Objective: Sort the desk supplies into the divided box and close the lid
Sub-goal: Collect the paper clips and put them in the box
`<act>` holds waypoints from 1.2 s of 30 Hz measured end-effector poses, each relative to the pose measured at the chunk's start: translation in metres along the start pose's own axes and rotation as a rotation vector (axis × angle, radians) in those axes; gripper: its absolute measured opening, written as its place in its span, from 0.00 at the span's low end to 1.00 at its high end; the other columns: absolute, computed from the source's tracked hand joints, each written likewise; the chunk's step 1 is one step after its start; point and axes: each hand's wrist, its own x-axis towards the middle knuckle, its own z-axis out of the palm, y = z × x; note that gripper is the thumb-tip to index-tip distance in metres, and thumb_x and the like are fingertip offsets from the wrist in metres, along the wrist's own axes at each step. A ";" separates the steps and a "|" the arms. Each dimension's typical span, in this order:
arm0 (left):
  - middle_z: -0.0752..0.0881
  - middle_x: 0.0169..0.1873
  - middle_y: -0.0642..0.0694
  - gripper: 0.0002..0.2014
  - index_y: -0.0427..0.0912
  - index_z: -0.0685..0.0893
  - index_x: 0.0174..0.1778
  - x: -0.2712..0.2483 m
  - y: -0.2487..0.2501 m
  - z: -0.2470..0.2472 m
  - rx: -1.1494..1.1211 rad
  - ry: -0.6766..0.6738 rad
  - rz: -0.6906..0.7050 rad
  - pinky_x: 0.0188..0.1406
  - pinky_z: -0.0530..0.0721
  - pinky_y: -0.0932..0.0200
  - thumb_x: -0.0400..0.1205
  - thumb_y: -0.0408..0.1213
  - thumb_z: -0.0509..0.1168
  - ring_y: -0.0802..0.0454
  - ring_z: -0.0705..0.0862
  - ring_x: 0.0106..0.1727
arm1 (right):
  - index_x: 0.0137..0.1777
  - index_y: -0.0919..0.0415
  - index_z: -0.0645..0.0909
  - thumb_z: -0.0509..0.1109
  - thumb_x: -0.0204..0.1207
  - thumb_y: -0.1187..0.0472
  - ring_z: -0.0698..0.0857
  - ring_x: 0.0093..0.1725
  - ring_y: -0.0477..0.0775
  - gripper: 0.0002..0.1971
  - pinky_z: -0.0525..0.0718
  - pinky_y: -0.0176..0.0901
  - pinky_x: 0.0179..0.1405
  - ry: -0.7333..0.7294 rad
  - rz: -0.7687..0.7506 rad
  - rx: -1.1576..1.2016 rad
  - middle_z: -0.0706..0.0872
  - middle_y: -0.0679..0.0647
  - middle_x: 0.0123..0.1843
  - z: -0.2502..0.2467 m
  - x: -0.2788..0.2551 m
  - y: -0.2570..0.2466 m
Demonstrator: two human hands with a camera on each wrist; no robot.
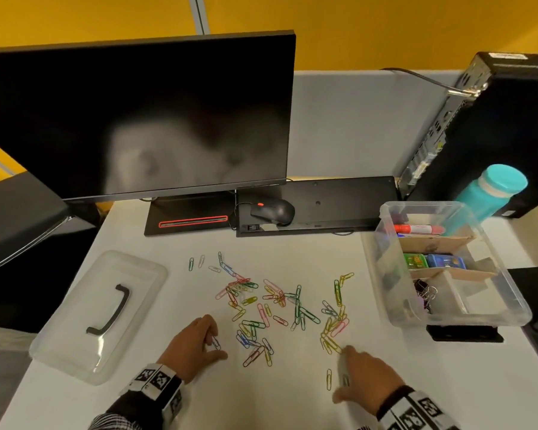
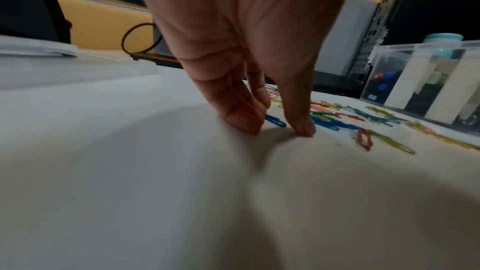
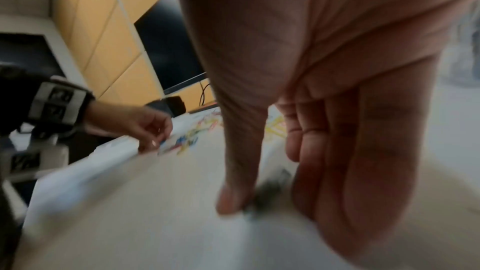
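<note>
Several coloured paper clips [image 1: 280, 302] lie scattered over the white desk [image 1: 261, 398]. My left hand [image 1: 216, 344] is at the pile's near left edge, fingertips [image 2: 244, 124] and thumb down on the desk, pinching a pale paper clip [image 1: 215, 342]. My right hand [image 1: 343, 373] is at the near right, and its thumb and fingers [image 3: 319, 171] pinch a small grey item [image 3: 270, 192] that is too blurred to name. The clear divided box [image 1: 460, 321] stands open at the right, holding markers [image 1: 416, 228], small green and blue items and black binder clips [image 1: 424, 293]. Its lid [image 1: 75, 321] lies at the left.
A monitor [image 1: 137, 119], a mouse [image 1: 272, 211] and a black keyboard [image 1: 339, 200] line the back. A PC tower [image 1: 494, 119] and a teal bottle [image 1: 491, 190] stand behind the box. A single yellow clip [image 1: 329, 379] lies by my right hand.
</note>
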 end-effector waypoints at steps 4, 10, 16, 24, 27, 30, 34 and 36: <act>0.81 0.37 0.53 0.14 0.49 0.77 0.42 0.011 0.020 0.016 -0.089 0.053 0.001 0.34 0.75 0.68 0.72 0.50 0.74 0.59 0.76 0.34 | 0.47 0.53 0.68 0.75 0.70 0.47 0.82 0.43 0.51 0.19 0.83 0.44 0.46 0.068 -0.075 0.237 0.81 0.51 0.47 0.001 0.029 -0.026; 0.82 0.37 0.54 0.11 0.51 0.77 0.42 0.027 0.049 0.016 -0.155 0.053 0.056 0.35 0.75 0.68 0.75 0.50 0.70 0.62 0.77 0.35 | 0.40 0.55 0.71 0.77 0.70 0.54 0.80 0.27 0.52 0.15 0.87 0.51 0.33 0.231 -0.187 0.531 0.79 0.52 0.30 -0.019 0.053 -0.036; 0.79 0.34 0.58 0.18 0.51 0.74 0.43 0.010 0.042 0.015 0.062 -0.160 0.190 0.33 0.72 0.67 0.71 0.57 0.71 0.61 0.73 0.33 | 0.37 0.52 0.71 0.78 0.65 0.44 0.78 0.26 0.42 0.19 0.77 0.32 0.29 -0.005 -0.070 0.178 0.82 0.48 0.33 -0.034 0.006 0.005; 0.80 0.30 0.59 0.14 0.56 0.73 0.32 0.024 0.046 0.023 0.033 -0.257 0.170 0.35 0.75 0.70 0.72 0.55 0.72 0.65 0.76 0.32 | 0.33 0.58 0.77 0.79 0.68 0.52 0.85 0.23 0.49 0.15 0.81 0.32 0.25 -0.084 -0.039 0.443 0.90 0.61 0.32 0.004 0.014 -0.018; 0.78 0.28 0.57 0.13 0.55 0.72 0.31 0.040 0.052 0.019 0.026 -0.144 0.162 0.30 0.69 0.69 0.75 0.51 0.70 0.65 0.73 0.29 | 0.32 0.60 0.77 0.76 0.73 0.56 0.89 0.29 0.54 0.14 0.88 0.41 0.34 0.009 -0.061 0.645 0.90 0.64 0.35 0.006 0.036 -0.048; 0.80 0.30 0.55 0.11 0.51 0.76 0.36 0.051 0.052 0.002 -0.009 -0.067 0.116 0.32 0.73 0.67 0.76 0.50 0.70 0.62 0.74 0.30 | 0.39 0.66 0.79 0.72 0.76 0.64 0.89 0.33 0.53 0.07 0.90 0.49 0.41 0.060 -0.081 0.867 0.91 0.58 0.37 -0.010 0.043 -0.063; 0.83 0.38 0.54 0.10 0.49 0.77 0.42 0.042 0.050 -0.015 0.010 -0.006 0.180 0.40 0.79 0.62 0.77 0.50 0.69 0.59 0.77 0.36 | 0.46 0.60 0.81 0.70 0.77 0.60 0.87 0.36 0.51 0.03 0.90 0.50 0.38 0.365 -0.197 0.847 0.89 0.54 0.42 -0.030 0.043 -0.038; 0.80 0.49 0.57 0.10 0.52 0.77 0.49 0.032 0.051 -0.012 0.162 0.020 0.312 0.47 0.78 0.63 0.79 0.52 0.65 0.59 0.76 0.48 | 0.49 0.52 0.80 0.69 0.77 0.55 0.84 0.38 0.48 0.04 0.88 0.48 0.40 0.659 -0.225 0.652 0.86 0.49 0.47 -0.034 0.046 -0.011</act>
